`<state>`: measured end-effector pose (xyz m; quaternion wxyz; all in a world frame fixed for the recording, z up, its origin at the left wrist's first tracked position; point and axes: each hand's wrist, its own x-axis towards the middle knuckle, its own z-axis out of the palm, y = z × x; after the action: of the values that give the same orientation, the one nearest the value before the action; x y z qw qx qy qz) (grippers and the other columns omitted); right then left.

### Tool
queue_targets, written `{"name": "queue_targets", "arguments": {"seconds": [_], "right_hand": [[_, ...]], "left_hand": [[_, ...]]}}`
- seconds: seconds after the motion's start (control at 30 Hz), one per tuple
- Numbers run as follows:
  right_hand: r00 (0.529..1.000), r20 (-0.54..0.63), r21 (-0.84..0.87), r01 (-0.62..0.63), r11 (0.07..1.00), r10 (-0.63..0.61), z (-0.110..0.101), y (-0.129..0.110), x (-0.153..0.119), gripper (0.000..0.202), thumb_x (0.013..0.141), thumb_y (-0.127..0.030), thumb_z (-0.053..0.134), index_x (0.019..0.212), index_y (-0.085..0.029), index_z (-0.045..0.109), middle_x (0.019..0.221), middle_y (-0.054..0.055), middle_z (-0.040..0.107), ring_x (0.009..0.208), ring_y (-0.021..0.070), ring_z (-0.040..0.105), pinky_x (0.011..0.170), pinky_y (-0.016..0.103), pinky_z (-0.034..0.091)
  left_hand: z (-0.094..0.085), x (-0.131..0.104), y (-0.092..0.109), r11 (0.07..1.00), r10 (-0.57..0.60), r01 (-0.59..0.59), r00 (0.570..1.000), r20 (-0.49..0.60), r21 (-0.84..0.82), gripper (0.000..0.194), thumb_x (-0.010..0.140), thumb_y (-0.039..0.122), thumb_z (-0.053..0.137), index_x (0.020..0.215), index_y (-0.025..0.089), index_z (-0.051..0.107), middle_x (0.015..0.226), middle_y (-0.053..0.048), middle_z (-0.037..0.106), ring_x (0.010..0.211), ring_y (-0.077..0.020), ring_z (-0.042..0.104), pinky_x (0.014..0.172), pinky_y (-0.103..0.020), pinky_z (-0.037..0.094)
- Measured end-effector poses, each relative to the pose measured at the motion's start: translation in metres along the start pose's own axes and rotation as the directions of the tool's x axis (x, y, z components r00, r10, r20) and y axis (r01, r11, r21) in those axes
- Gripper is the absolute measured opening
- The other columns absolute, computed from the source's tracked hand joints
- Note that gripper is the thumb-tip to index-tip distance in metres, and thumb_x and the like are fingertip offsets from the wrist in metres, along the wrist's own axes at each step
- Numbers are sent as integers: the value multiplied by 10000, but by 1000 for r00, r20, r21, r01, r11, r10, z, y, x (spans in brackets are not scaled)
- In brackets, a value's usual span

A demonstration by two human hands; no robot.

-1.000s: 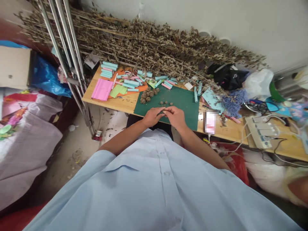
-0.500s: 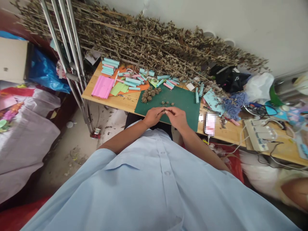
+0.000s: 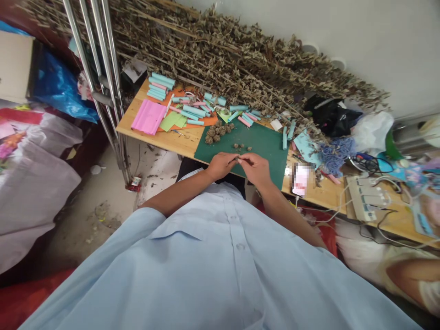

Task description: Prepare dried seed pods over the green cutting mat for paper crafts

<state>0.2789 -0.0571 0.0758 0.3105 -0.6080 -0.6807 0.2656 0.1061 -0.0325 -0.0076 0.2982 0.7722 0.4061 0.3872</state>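
My left hand [image 3: 221,166] and my right hand [image 3: 255,167] meet at the fingertips over the near edge of a green cutting mat [image 3: 264,142]. Between them they pinch a small piece of dried plant [image 3: 237,158], dark and mostly covered by the fingers. Just beyond the fingertips lie several small brown balls [image 3: 242,146] of plant matter. A heap of larger brown balls [image 3: 215,133] rests on the mat's left part.
Blue and pink paper rolls [image 3: 194,111] and a pink sheet [image 3: 148,117] lie on the wooden table. Dried leafy stalks [image 3: 240,59] stretch along the back. To the right are a phone [image 3: 301,180] and a power strip [image 3: 367,198]. Metal crutches [image 3: 103,68] stand at left.
The fingertips have parted slightly, so more of the small dark plant piece shows between them. The camera view has shifted and tilted a little.
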Motion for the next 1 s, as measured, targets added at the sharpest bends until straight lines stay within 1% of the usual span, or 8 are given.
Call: {"name": "queue_targets", "arguments": {"seconds": [0.1, 0.23, 0.4, 0.6, 0.7, 0.8, 0.9, 1.0], "right_hand": [[999, 22, 51, -38, 998, 37, 0, 3, -2, 265, 872, -415, 709, 1047, -237, 798, 1005, 70, 812, 890, 238, 752, 891, 415, 619], [1000, 20, 38, 3, 999, -4, -2, 7, -3, 344, 861, -429, 743, 1138, -232, 790, 1046, 77, 805, 900, 241, 751, 870, 416, 628], [994, 44, -113, 108, 988, -103, -8, 1, -1, 207, 910, -388, 701, 1024, -261, 818, 1068, 79, 808, 971, 258, 747, 939, 443, 612], [991, 52, -111, 127, 986, -122, -12, -4, 0, 202, 923, -372, 668, 951, -250, 827, 1022, 77, 812, 941, 249, 748, 896, 416, 607], [999, 26, -63, 34, 997, -32, -11, -2, 2, 192, 866, -392, 720, 894, -241, 834, 964, 70, 816, 892, 248, 745, 873, 419, 603], [985, 38, 83, -171, 982, 168, -9, 2, 6, 207, 770, -417, 806, 841, -224, 833, 794, 45, 791, 755, 227, 723, 774, 397, 602], [933, 124, 277, -358, 892, 337, -6, 4, 10, 301, 645, -456, 910, 790, -214, 806, 682, 11, 745, 645, 189, 688, 687, 364, 603], [912, 160, 400, -409, 820, 377, -4, 4, 12, 373, 569, -467, 963, 773, -213, 781, 699, -1, 743, 638, 165, 684, 691, 355, 626]], "left_hand": [[1, 1, 0, 1000, 27, -27, 1000, -8, -3, 266, 1044, 303, 611, 1224, 204, 781, 1161, -94, 817, 1084, -216, 768, 986, -344, 567], [3, 2, -1, 999, 54, -54, 998, -20, -2, 259, 1038, 349, 621, 1164, 212, 802, 1129, -99, 818, 1059, -216, 769, 955, -338, 565], [2, 3, 3, 998, 66, -66, 998, -13, -18, 295, 1058, 382, 580, 1070, 198, 810, 1017, -91, 816, 990, -210, 761, 911, -319, 555], [6, 3, 0, 997, 65, -67, 997, -38, -42, 257, 1043, 363, 621, 1088, 197, 811, 1059, -83, 823, 991, -204, 763, 901, -306, 558], [9, 2, -3, 996, 64, -67, 997, -43, -52, 261, 1035, 369, 640, 1126, 195, 812, 1078, -85, 825, 1016, -200, 766, 919, -302, 563], [10, 1, -3, 997, 57, -58, 998, -26, -59, 259, 1038, 352, 634, 1153, 200, 809, 1098, -80, 825, 1032, -191, 766, 929, -292, 564], [9, 1, -1, 998, 47, -47, 999, -8, -49, 255, 1040, 349, 625, 1146, 209, 810, 1098, -66, 825, 1029, -186, 765, 920, -283, 564], [7, 1, 0, 999, 40, -40, 999, -13, -26, 256, 1043, 350, 618, 1145, 211, 807, 1097, -61, 824, 1028, -190, 765, 915, -282, 565]]}}
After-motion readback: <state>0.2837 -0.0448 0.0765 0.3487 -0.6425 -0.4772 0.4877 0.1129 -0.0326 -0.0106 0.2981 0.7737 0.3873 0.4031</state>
